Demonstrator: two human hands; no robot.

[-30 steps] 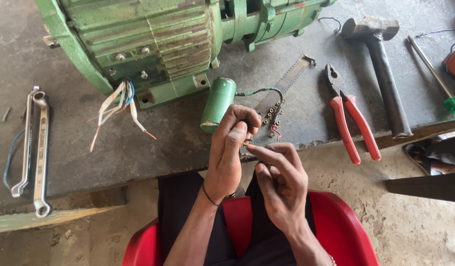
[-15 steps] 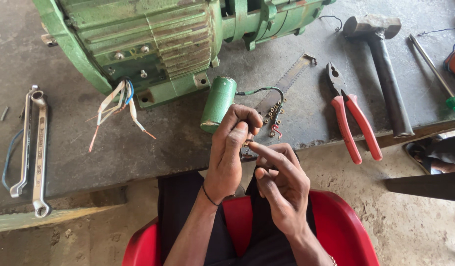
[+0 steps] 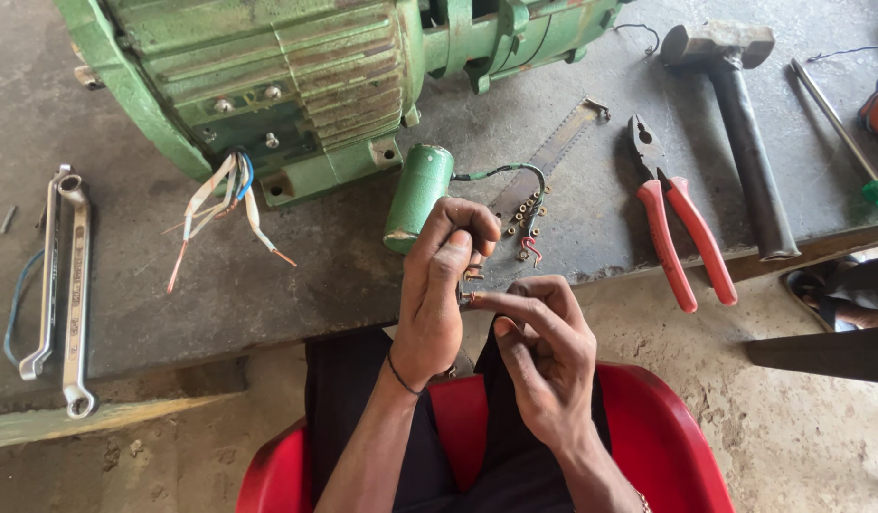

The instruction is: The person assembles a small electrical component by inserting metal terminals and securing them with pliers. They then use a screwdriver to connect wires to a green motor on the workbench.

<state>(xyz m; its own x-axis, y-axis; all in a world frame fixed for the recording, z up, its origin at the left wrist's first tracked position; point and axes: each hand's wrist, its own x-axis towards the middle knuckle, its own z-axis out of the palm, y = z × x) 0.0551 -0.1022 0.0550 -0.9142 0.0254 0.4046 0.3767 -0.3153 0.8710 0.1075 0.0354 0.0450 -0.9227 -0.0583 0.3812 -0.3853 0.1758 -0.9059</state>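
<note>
Hands meet at the edge of a grey workbench, where a small metal piece is pinched between the fingertips of both. The left hand is curled, thumb and forefinger closed on the piece; the right hand is grasping it from the other side with forefinger extended, the other fingers folded. What exactly the piece is cannot be told, as it is mostly hidden by the fingers. It is held just in front of the bench edge, above a red chair, close to a green cylinder whose dark wire runs to a cluster of small terminals. A green motor with loose wire ends is seen behind; red-handled pliers, a hammer and two spanners lie apart. Such fine work is judged best done with a steady pinch close to the tip and the wire kept slack, so nothing is dropped.
</note>
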